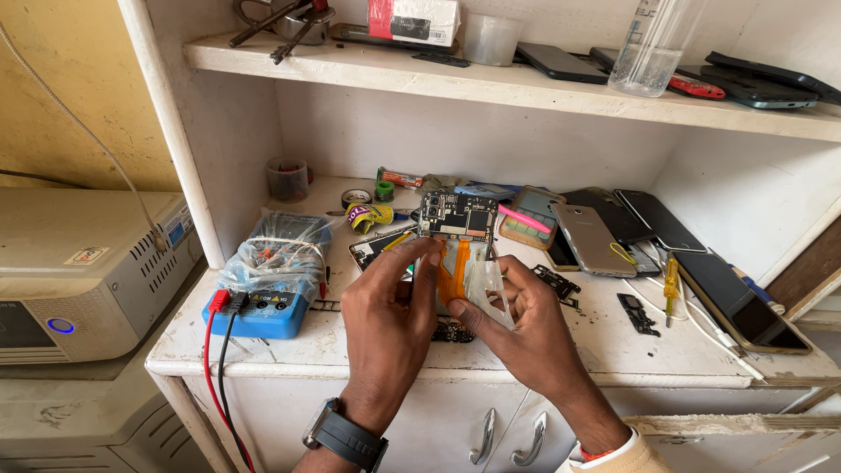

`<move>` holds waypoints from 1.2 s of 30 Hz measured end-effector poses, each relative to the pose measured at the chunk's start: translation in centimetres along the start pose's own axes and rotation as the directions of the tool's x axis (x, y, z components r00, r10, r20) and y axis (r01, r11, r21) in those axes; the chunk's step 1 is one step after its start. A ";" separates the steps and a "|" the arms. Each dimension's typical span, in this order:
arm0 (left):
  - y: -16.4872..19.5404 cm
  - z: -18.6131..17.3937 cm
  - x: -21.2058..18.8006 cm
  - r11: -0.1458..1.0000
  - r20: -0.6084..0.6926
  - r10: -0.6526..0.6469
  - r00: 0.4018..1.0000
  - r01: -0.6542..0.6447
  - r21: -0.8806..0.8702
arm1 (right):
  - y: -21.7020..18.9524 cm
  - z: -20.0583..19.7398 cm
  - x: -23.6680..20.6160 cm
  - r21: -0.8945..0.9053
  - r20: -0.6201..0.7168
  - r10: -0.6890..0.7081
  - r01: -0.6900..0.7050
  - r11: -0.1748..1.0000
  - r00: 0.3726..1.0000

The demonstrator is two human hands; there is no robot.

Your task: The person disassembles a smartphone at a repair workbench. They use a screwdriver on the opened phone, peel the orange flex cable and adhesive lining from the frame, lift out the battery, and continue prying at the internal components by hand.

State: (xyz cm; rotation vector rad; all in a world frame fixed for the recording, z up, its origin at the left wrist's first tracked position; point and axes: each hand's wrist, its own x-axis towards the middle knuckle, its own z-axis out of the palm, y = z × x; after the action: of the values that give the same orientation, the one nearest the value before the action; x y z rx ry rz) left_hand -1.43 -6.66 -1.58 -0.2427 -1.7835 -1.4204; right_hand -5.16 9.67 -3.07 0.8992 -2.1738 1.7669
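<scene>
While gripped: phone board [458, 229] seemingly between fingers [427, 263].

Red/white box [413, 19] on top shelf; dark phone screens [740, 307] right; white label [86, 256] on grey unit.

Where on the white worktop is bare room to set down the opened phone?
Bare worktop lies along the front edge right of the right hand, below the small black parts. The back row of phones is crowded; the blue multimeter fills the left.

Two hands [385, 302], one multimeter [267, 280], one bottle [650, 48].
</scene>
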 end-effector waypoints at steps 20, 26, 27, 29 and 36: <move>0.0 0.5 -0.1 0.978 -0.006 0.106 0.994 -0.103 0.184 | -0.3 -0.1 0.1 0.001 -0.009 0.057 -0.057 0.998 0.998; 0.1 0.5 -0.3 0.932 0.097 0.100 0.990 -0.127 0.338 | -0.2 -0.2 0.0 0.009 -0.013 0.034 -0.034 0.999 0.999; 0.1 0.5 -0.2 0.920 0.127 0.081 0.989 -0.123 0.372 | -0.1 -0.2 0.0 0.029 -0.007 0.018 -0.018 0.999 1.000; 0.1 0.6 -0.2 0.909 0.154 0.047 0.987 -0.106 0.403 | 0.0 -0.3 0.0 0.034 -0.011 0.015 -0.015 0.999 1.000; 0.0 1.0 0.2 0.883 0.189 0.037 0.981 -0.120 0.454 | 0.4 -0.9 0.2 -0.131 -0.024 -0.054 0.050 0.990 0.998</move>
State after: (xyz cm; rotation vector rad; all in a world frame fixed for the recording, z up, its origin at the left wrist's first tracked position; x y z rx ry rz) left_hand -2.06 -5.81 -1.42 -0.1869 -2.1736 -0.8959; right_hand -5.68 10.50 -3.06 0.8866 -2.1989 1.5834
